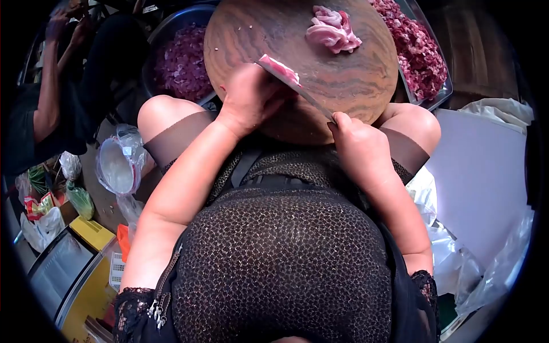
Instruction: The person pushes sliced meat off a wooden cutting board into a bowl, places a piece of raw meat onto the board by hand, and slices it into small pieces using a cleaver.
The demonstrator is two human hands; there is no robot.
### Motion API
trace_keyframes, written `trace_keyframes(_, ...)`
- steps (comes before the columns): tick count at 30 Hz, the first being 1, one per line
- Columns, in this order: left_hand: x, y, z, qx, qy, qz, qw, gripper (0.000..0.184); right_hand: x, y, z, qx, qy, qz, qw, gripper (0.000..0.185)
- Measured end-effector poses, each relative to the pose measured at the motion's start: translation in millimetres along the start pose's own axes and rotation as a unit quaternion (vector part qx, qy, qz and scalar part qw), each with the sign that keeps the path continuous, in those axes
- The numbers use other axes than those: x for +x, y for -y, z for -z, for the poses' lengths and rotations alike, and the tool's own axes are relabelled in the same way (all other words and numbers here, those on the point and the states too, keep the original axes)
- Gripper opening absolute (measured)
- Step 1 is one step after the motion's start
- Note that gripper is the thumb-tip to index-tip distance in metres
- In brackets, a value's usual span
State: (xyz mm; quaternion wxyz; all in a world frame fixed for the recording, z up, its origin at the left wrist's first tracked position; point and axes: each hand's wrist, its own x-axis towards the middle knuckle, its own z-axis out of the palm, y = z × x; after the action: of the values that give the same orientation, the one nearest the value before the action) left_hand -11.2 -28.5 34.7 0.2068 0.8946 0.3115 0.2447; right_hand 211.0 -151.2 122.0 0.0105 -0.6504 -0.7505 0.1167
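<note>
A knife point(314, 102) slants over the near part of a round wooden board point(257, 34). My right hand point(359, 140) is closed around its handle end. Along the blade's far side lies a strip of pale pink meat point(280, 67). My left hand point(249, 97) is beside the blade at the board's left; its fingertips are blurred and partly hidden, so what they hold is unclear. A folded piece of pink meat point(333, 30) rests near the board's far edge, touched by neither hand.
Left of the board stands a metal bowl of chopped meat point(184, 66); right of it, a tray of minced meat point(420, 60). A co-worker's arm point(48, 97) shows at far left. Plastic bags point(120, 163) and a yellow-edged scale-like box point(91, 231) lie lower left.
</note>
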Motion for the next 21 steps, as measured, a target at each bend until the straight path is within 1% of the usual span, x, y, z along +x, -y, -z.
trace_keyframes(1,-1.0,0.7,-2.4,-0.014,-0.042,-0.008,0.999,0.039,3.4,0.4,-1.2,-0.002,0.005,0.001,1.0,0.005)
trace_keyframes(2,-2.0,2.1,-5.8,-0.021,-0.043,-0.001,0.999,0.039,7.0,1.1,-2.0,0.011,0.019,-0.005,1.0,0.01)
trace_keyframes(3,-2.9,3.4,-9.3,-0.007,-0.074,-0.003,0.997,0.035,10.2,1.7,-1.7,0.023,0.035,-0.011,0.999,0.016)
trace_keyframes(4,-3.5,5.1,-11.7,0.008,-0.106,-0.005,0.994,0.031,14.3,2.7,0.2,0.019,0.044,-0.007,0.999,0.016)
trace_keyframes(6,-2.1,8.0,-13.1,-0.002,-0.111,-0.003,0.994,0.031,27.6,5.2,8.4,0.004,0.103,-0.018,0.995,0.016)
trace_keyframes(7,-2.0,9.4,-13.0,-0.009,-0.112,-0.009,0.994,0.032,35.0,6.9,13.6,0.002,0.106,-0.015,0.994,0.016)
trace_keyframes(9,-5.5,10.4,-14.8,-0.001,-0.111,-0.001,0.994,0.033,50.3,9.5,23.9,0.034,0.161,-0.028,0.986,0.018)
trace_keyframes(11,-5.6,12.4,-17.4,0.004,-0.111,0.008,0.994,0.033,64.2,10.1,27.1,0.048,0.161,-0.014,0.986,0.018)
trace_keyframes(13,-4.1,13.9,-19.9,-0.019,-0.111,-0.002,0.994,0.031,80.5,10.9,24.9,0.064,0.161,0.001,0.985,0.018)
trace_keyframes(15,-3.5,14.0,-22.8,-0.016,-0.116,-0.004,0.993,0.031,104.5,16.7,15.6,0.063,0.134,0.049,0.988,0.017)
trace_keyframes(16,-3.3,13.4,-23.8,-0.011,-0.12,-0.011,0.993,0.03,119.8,20.7,4.9,0.064,0.099,0.075,0.99,0.015)
trace_keyframes(17,-4.6,15.3,-26.6,-0.017,-0.118,-0.012,0.993,0.029,139.5,23.3,-5.3,0.051,0.122,0.113,0.985,0.015)
trace_keyframes(18,-7.9,18.3,-30.4,-0.004,-0.091,-0.006,0.996,0.032,154.9,27.9,-18.4,0.053,0.071,0.145,0.985,0.015)
trace_keyframes(19,-5.7,17.8,-28.4,0.0,-0.096,-0.024,0.995,0.034,164.6,37.7,-19.8,0.065,0.067,0.107,0.99,0.019)
trace_keyframes(20,-4.5,16.4,-24.8,0.006,-0.099,-0.043,0.994,0.035,174.2,33.3,-16.3,0.069,0.06,0.108,0.99,0.019)
trace_keyframes(21,-6.0,13.1,-21.3,0.008,-0.083,-0.039,0.996,0.037,182.4,25.8,-11.7,0.063,0.104,0.132,0.984,0.022)
